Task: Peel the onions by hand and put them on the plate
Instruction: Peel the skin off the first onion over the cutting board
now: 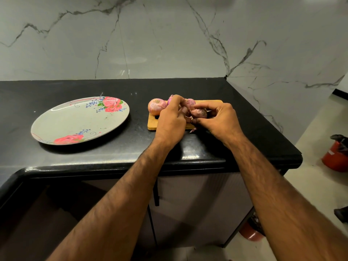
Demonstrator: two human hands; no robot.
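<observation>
Centrally: small purple-red onion [199, 113] held in both hands above rectangular wooden cutting board [152, 125].
Right hand [220, 119] curls fingers and thumb round the onion's right side; left hand [173, 119] pinches its left end with curled fingers. Larger pink unpeeled onion [157, 106] and second pink onion [190, 102] sit at the board's far edge. Pale skin scrap [193, 129] lies by its near edge. Round grey rose-patterned plate [56, 123] rests well left on black stone counter [113, 153].

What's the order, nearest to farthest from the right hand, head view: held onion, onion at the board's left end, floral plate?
1. Held onion, in the right hand's fingers.
2. Onion at the board's left end, past the left hand.
3. Floral plate, far left on the counter.
</observation>
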